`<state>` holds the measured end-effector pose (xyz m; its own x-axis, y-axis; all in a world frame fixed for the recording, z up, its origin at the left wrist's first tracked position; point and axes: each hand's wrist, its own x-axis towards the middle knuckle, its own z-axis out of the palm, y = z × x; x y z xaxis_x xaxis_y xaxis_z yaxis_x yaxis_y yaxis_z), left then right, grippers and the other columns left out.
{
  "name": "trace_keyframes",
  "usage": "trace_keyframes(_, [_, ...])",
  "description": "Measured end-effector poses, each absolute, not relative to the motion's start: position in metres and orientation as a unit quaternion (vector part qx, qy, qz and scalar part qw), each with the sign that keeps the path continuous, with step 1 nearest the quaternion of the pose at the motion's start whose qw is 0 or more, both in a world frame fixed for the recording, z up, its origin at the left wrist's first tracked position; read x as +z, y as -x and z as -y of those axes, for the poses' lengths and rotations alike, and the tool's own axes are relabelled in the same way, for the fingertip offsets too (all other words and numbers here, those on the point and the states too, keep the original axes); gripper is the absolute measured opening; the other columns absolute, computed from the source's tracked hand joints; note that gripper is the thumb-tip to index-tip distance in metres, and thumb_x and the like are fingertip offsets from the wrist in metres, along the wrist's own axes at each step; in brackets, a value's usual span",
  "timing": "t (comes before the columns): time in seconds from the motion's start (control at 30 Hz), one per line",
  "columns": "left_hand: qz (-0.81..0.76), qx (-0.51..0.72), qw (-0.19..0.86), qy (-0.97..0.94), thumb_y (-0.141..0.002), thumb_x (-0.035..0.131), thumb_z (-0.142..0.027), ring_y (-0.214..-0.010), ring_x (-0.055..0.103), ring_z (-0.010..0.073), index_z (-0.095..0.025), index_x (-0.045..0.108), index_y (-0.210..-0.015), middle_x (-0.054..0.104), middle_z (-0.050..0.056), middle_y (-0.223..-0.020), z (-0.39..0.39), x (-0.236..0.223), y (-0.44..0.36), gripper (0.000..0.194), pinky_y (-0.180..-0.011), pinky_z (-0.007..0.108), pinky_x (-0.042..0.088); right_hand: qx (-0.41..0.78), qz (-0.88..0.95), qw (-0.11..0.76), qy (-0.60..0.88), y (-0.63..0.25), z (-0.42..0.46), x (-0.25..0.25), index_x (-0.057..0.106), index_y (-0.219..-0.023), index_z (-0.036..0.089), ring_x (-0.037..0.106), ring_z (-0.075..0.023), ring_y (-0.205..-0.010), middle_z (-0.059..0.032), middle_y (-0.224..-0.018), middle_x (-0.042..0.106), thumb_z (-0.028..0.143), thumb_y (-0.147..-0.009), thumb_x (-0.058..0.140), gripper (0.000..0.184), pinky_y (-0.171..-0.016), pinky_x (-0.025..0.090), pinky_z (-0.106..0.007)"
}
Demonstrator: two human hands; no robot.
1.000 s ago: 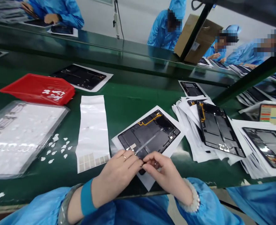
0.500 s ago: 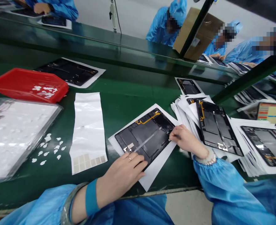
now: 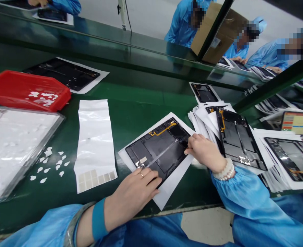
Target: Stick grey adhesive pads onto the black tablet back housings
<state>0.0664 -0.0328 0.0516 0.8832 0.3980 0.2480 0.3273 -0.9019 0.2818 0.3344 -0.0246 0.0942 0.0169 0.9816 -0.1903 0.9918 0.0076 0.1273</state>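
Observation:
An opened tablet housing [image 3: 156,151] with an orange flex cable [image 3: 164,129] lies on a white paper sheet [image 3: 164,197] in front of me. My left hand [image 3: 133,192] rests over its near left corner, fingers stretched out and lying on the edge. At the housing's right edge is my right hand [image 3: 203,151], its fingers curled and pinched together. Whatever those fingertips hold, if anything, is hidden. A white strip sheet [image 3: 96,137] with small beige squares lies left of the housing.
A red bin [image 3: 28,87] with white bits, a clear plastic sleeve [image 3: 20,147] and several white round tabs [image 3: 47,170] lie left. Stacked housings [image 3: 240,140] on paper stand close to my right hand. A green post [image 3: 272,79] slants at right. Co-workers in blue sit across the bench.
My right hand has turned slightly, its fingers curling closer at the housing's right edge. My left hand stays on the near corner. The camera view has shifted a little.

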Motion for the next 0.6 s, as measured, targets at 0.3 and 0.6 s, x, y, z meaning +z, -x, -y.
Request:
trace_keyframes(0.3, [-0.155,0.179,0.11,-0.965,-0.093,0.047,-0.017,-0.082,0.057,0.0183,-0.017,0.056,-0.089,0.059,0.004,-0.088,0.037,0.036,-0.055,0.01,-0.074,0.031,0.047,0.027,-0.656,0.033,-0.754,-0.364,-0.009,0.073,0.062,-0.103,0.013,0.057,-0.0248,-0.096,-0.0143,-0.1,0.063,0.034,-0.091,0.047,0.029,-0.081,0.041,-0.034])
trace_keyframes(0.6, [-0.163,0.19,0.057,-0.966,-0.09,0.055,-0.02,-0.095,0.056,0.0192,-0.016,0.056,-0.097,0.062,0.005,-0.098,0.044,0.024,-0.053,0.009,-0.082,0.03,0.048,0.065,-0.631,-0.015,-0.773,-0.338,-0.031,0.072,0.06,-0.083,0.013,0.059,-0.022,-0.064,-0.0104,-0.066,0.062,0.019,-0.089,0.045,0.018,-0.06,0.036,-0.031])
